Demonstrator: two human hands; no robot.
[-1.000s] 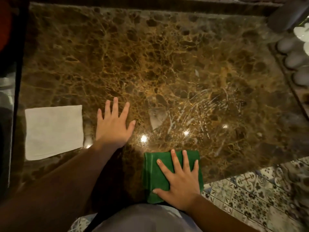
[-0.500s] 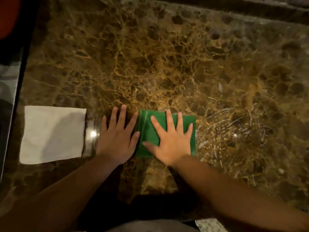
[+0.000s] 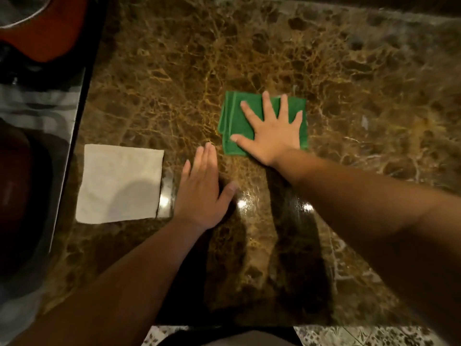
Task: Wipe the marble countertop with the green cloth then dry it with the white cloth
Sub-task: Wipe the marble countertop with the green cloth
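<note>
Right hand lies flat with fingers spread on the folded green cloth, pressing it to the marble countertop out past the middle. My left hand rests open, fingers straight, on bare marble just right of the white cloth, gripping nothing. I judge the wet wipe is mid-course: streaks and sheen show near me and to the right, the far stone looks dull. Drying has not begun; the white cloth sits folded and untouched

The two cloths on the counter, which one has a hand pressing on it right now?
The green cloth: the right hand lies flat on it, fingers spread. The white cloth lies untouched beside the left hand.
</note>
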